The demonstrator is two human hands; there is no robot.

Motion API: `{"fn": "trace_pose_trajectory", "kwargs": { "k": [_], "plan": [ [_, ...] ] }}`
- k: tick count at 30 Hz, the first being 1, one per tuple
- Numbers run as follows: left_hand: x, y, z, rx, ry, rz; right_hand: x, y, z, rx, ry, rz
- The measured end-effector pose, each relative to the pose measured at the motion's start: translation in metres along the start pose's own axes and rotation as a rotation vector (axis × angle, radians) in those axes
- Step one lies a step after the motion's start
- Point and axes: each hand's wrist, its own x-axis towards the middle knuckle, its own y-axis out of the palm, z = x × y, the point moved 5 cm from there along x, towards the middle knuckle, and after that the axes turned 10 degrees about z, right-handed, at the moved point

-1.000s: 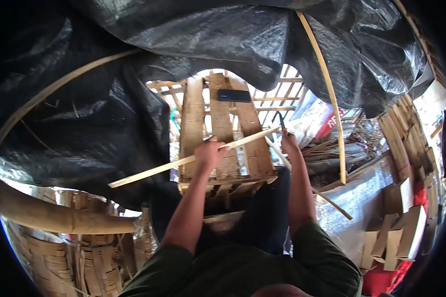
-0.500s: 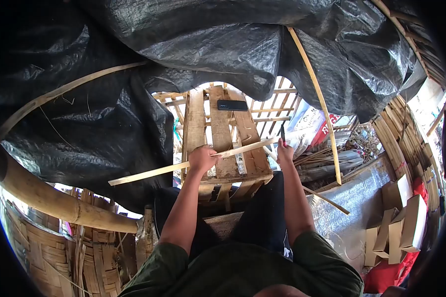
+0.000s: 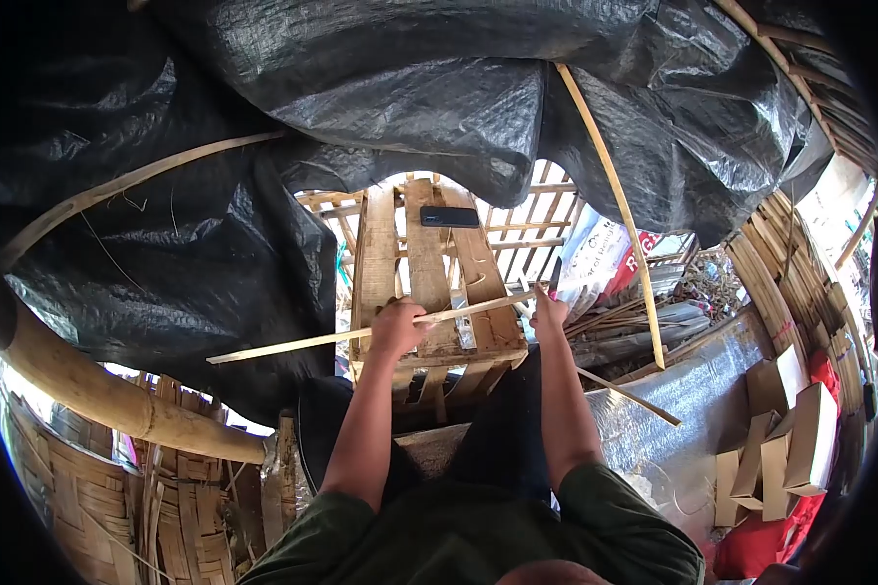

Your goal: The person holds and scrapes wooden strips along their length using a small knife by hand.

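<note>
A long, pale bamboo strip (image 3: 293, 347) lies slantwise over the slatted wooden crate (image 3: 378, 258) between my knees. My left hand (image 3: 398, 329) is closed around it near the crate's left side. At the strip's right end, my right hand (image 3: 549, 310) grips a knife (image 3: 556, 274), its narrow dark blade pointing up beside the strip. The knife's handle is mostly hidden in my fingers, and whether the blade touches the strip I cannot tell. A black phone (image 3: 449, 216) rests on the far part of the crate.
Black plastic sheeting (image 3: 390, 107) hangs ahead and to the left. A bamboo strip (image 3: 615, 185) leans at the right; a thinner stick (image 3: 629, 398) lies by my right knee. Cardboard boxes (image 3: 810, 439) stand at far right. A thick bamboo pole (image 3: 195, 429) runs along the left.
My right hand and the knife have moved slightly left and down, to the strip's right end. My left hand keeps its grip on the strip. The view has shifted a little.
</note>
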Motion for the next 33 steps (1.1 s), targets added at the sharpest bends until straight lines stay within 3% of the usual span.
{"fn": "trace_pose_trajectory", "kwargs": {
  "k": [4,7,8,10,12,15,20,22,24,26,27,28,30,33],
  "plan": [
    [0.015,0.013,-0.027,-0.143,0.077,0.006,0.004,-0.002,-0.008,0.008,-0.040,0.079],
    [0.030,0.024,-0.042,-0.034,0.227,-0.192,-0.005,-0.001,-0.005,-0.078,-0.042,0.083],
    [0.032,0.026,-0.045,-0.036,0.230,-0.182,-0.005,0.000,-0.005,-0.091,-0.068,0.104],
    [0.040,0.041,-0.047,-0.043,0.204,0.075,0.000,-0.001,-0.003,-0.137,-0.072,0.114],
    [0.040,0.042,-0.047,-0.022,0.185,0.049,0.002,-0.006,-0.001,-0.179,0.002,0.251],
    [0.038,0.043,-0.042,0.043,0.161,-0.034,0.003,-0.022,0.008,-0.345,-0.088,0.374],
    [0.037,0.039,-0.048,0.044,0.141,-0.048,0.046,-0.041,0.008,-0.696,-0.445,0.301],
    [0.038,0.043,-0.045,0.039,0.158,-0.061,0.024,-0.040,0.030,-0.706,-0.284,0.225],
    [0.038,0.043,-0.046,0.047,0.148,-0.050,0.044,-0.037,0.024,-0.888,-0.543,0.085],
    [0.040,0.040,-0.045,0.064,0.137,-0.052,0.027,-0.033,0.025,-0.745,-0.235,0.091],
    [0.040,0.040,-0.045,0.075,0.132,-0.044,0.017,-0.023,0.027,-0.907,-0.393,0.060],
    [0.040,0.042,-0.044,0.085,0.125,-0.035,0.017,-0.010,0.011,-0.779,-0.321,0.216],
    [0.041,0.041,-0.045,0.073,0.115,-0.040,-0.003,0.010,0.007,-0.882,-0.548,0.151],
    [0.041,0.041,-0.045,0.054,0.090,0.002,0.000,-0.009,0.027,-0.913,-0.407,0.172]
  ]
}}
